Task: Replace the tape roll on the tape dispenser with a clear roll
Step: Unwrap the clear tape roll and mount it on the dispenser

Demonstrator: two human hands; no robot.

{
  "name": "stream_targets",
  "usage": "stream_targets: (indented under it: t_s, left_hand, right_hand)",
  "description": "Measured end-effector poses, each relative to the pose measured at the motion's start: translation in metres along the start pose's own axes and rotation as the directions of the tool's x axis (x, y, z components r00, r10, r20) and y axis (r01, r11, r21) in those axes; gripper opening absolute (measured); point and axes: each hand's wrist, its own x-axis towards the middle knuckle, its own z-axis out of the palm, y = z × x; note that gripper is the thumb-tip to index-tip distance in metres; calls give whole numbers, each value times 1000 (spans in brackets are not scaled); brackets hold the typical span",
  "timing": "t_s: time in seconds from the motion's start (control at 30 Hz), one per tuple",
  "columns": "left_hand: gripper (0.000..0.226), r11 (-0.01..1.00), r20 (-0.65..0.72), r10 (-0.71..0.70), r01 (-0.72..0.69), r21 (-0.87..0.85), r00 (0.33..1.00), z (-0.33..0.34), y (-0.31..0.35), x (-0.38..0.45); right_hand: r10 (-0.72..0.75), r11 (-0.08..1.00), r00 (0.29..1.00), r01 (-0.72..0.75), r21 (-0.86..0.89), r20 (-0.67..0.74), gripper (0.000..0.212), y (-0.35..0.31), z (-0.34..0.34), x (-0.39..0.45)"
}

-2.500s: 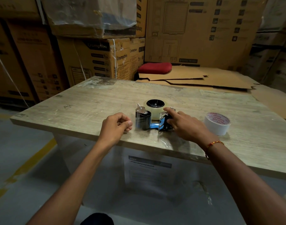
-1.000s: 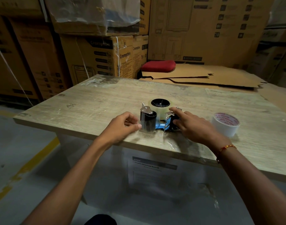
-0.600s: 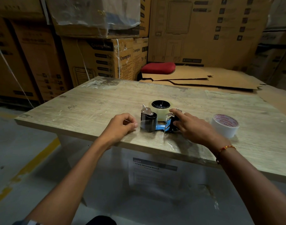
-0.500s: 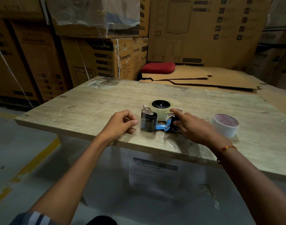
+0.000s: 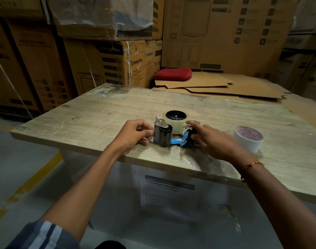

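A blue tape dispenser (image 5: 175, 141) lies on its side near the front edge of the wooden table (image 5: 103, 119). A clear tape roll (image 5: 177, 126) sits on its black hub. My left hand (image 5: 133, 134) is at the dispenser's left end, thumb and forefinger pinched on the clear tape's loose end right beside the metal roller. My right hand (image 5: 214, 141) presses on the dispenser's black handle end and holds it down. A white tape roll (image 5: 247, 139) with red print lies flat on the table, to the right of my right hand.
Flattened cardboard sheets (image 5: 225, 87) and a red cushion (image 5: 173, 73) lie behind the table. Stacked cartons (image 5: 107, 63) fill the background. A sheet of paper hangs under the table front. The floor on the left has a yellow line.
My left hand pulled a short way left from the roller with the tape end, then came back against the roller. My right hand stayed on the dispenser's handle end.
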Motion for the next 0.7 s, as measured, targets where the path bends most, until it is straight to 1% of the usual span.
stream_targets:
  t_s: [0.17,0.37,0.43,0.5,0.6,0.7]
  left_hand:
    - [13,999,72,-16,18,-28,997,-5,-1,-2]
    - [13,998,95,-30,36,-61,995,-7,-1,-6]
    - [14,998,96,-29,34,-54,995,-7,-2,-6]
    - [15,1000,92,-17,20,-24,996,-7,-3,-5]
    - [18,1000,92,4,-5,3,996,-8,-6,-3]
    - [20,1000,97,8,-9,5,995,-9,-7,-3]
  right_hand:
    - [-26,1000,1000,26,-4,17,55,4,-3,2]
    - [-52,998,998,51,42,22,53,4,-8,0]
    - [-88,991,996,88,98,-7,54,4,-9,-2]
    - [-149,973,988,155,171,-48,55,6,-12,-8]
    - [-181,969,980,191,156,-77,60,5,-15,-13]
    - [-174,973,978,189,131,-118,52,0,-15,-6]
